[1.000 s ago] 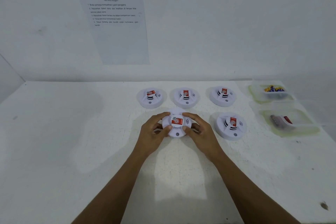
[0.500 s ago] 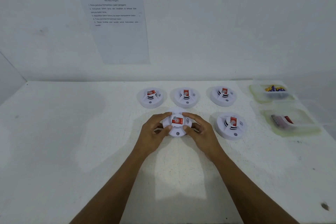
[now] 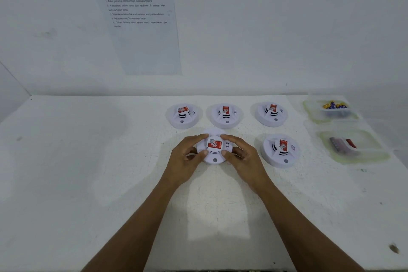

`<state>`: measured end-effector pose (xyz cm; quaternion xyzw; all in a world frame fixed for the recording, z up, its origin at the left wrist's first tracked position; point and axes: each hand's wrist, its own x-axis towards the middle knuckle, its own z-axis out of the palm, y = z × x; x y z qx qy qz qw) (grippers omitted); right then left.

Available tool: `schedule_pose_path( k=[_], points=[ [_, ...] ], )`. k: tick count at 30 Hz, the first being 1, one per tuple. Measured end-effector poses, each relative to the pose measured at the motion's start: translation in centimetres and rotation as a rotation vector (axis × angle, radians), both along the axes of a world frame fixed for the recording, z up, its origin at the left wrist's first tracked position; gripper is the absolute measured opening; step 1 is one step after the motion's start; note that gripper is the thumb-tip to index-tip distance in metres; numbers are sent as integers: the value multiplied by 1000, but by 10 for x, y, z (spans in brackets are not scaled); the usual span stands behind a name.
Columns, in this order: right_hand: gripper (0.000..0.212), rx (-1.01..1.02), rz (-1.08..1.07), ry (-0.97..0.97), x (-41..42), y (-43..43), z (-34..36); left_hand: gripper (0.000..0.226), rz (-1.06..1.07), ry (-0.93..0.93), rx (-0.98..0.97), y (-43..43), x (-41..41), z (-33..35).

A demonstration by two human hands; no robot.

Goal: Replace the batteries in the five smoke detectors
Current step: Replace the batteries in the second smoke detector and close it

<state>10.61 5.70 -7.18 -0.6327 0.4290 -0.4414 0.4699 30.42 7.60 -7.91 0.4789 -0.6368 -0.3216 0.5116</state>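
White held detector [image 3: 213, 150], red label up, sits between both hands. The left hand [image 3: 184, 161] has its fingers curled on the 9 o'clock edge and the right hand [image 3: 244, 159] on the 3 o'clock edge, thumbs on the near rim. The front-right detector [image 3: 280, 150] lies at 3 o'clock, near the right hand. A back row of three detectors [image 3: 225, 115] lies at 12 o'clock. The near tub [image 3: 373, 158] and far tub [image 3: 309, 107] hold batteries, well apart at 2 o'clock on the table [image 3: 88, 172].

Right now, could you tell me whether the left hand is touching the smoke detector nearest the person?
Touching. The head view shows the left hand gripping the smoke detector, fingers curled against its rim.
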Motion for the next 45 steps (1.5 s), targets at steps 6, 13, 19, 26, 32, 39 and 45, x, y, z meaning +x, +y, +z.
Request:
schedule_pose_path(
  k=[6, 13, 19, 26, 32, 39, 45],
  points=[
    [38, -13, -3, 7, -1, -1, -2, 41, -12, -1, 8, 0, 0, -1],
    [39, -18, -3, 6, -1, 0, -3, 43, -19, 8, 25, 0, 0, -1],
    [38, -21, -2, -2, 0, 0, -2, 43, -18, -15, 8, -1, 2, -5],
    [38, -43, -10, 10, 0, 1, -2, 42, -11, -6, 5, 1, 0, -1],
    [39, -50, -12, 8, 0, 0, -4, 42, -16, -3, 0, 1, -1, -1],
    [39, -50, -15, 7, 0, 0, -5, 41, -6, -16, 1, 1, -1, -1],
    [40, -63, -16, 4, -1, -1, -7, 41, -8, -15, 9, 0, -1, -1]
  ],
)
